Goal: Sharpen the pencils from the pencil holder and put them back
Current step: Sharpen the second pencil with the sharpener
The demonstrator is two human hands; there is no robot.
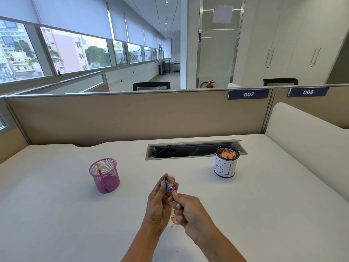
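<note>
Head view: two hands meet at lower centre of the frame, above a white desk [56, 214].
Left hand: the left hand [159, 203] grasps a blue sharpener [168, 186] between thumb and fingers.
Right hand: the right hand [190, 211] is clenched round a red pencil [172, 190]. Its front end sits in the sharpener and the rest is hidden in the fist.
Pencil holder: the pink mesh pencil holder [104, 175] stands left of centre, well apart from the hands.
Pencil in holder: one other pencil [99, 170] leans inside it. I cannot tell if its tip is sharp.
Bin: a paper-wrapped cup [225, 168], right of centre, holds orange curls.
Shavings: a few shavings [174, 220] lie on the desk under the hands.
Done: judging by the curls in the cup, some sharpening seems finished.
In hand: this pencil appears to be mid-sharpening.
Left: it has yet to go back into the holder, and the loose shavings probably want clearing.
</note>
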